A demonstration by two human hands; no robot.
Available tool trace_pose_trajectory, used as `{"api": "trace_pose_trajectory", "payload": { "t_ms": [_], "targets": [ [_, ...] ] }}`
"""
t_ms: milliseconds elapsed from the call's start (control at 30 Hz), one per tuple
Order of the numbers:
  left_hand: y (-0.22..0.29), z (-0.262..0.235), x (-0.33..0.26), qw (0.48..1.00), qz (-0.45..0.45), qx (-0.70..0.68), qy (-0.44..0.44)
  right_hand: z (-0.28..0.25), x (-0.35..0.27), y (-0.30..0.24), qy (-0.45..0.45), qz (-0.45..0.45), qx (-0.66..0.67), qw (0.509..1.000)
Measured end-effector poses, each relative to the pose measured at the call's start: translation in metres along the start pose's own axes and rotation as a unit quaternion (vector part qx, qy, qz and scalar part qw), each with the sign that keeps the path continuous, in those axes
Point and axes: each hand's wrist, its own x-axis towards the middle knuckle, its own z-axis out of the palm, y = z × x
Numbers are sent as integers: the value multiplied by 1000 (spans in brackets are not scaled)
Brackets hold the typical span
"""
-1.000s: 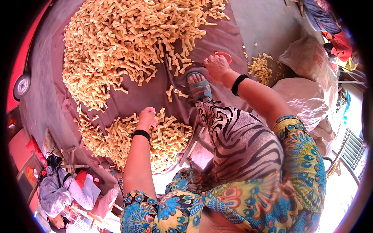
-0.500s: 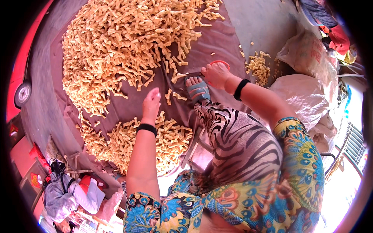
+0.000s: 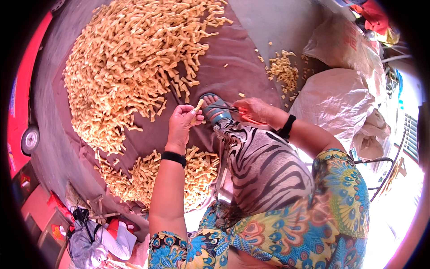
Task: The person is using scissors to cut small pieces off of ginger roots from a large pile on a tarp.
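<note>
In the head view, the only one here, I see the left hand raised over the brown cloth, thumb and fingers pinched around a pale-yellow, knot-shaped piece whose end sticks up past the fingertips toward the foot; whether more lies in the palm I cannot tell. Across from it the right hand has its fingers curled around the red handles of a pair of scissors, the dark blades pointing leftward, tips near the piece, apart from it as far as I can judge. How wide the blades stand is too small to make out. The sandalled foot lies right behind the blades in this view. To my mind, good handling here means a firm pinch low on the piece, its free end well clear of the fingertips, the blades level and aimed past the foot rather than down at it, and both wrists steady. Beyond the left hand spreads a big heap of similar pieces; a smaller heap lies beside the left forearm, and small yellow scraps lie past the right hand, near pale sacks.
</note>
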Motion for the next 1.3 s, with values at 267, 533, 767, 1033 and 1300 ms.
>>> {"api": "trace_pose_trajectory", "payload": {
  "t_ms": [267,533,767,1033,1300],
  "targets": [
    [9,48,1,996,39,45,-61,2,-17,19,-90,45,428,898],
    [1,72,11,993,25,55,-106,-6,-44,8,-40,67,448,891],
    [-6,86,20,990,0,86,-114,21,-45,43,16,9,527,850],
    [-39,44,22,992,-65,104,-32,29,-49,51,134,148,465,863],
    [-61,-73,24,789,15,600,133,32,-21,64,154,188,376,894]
  ]
}}
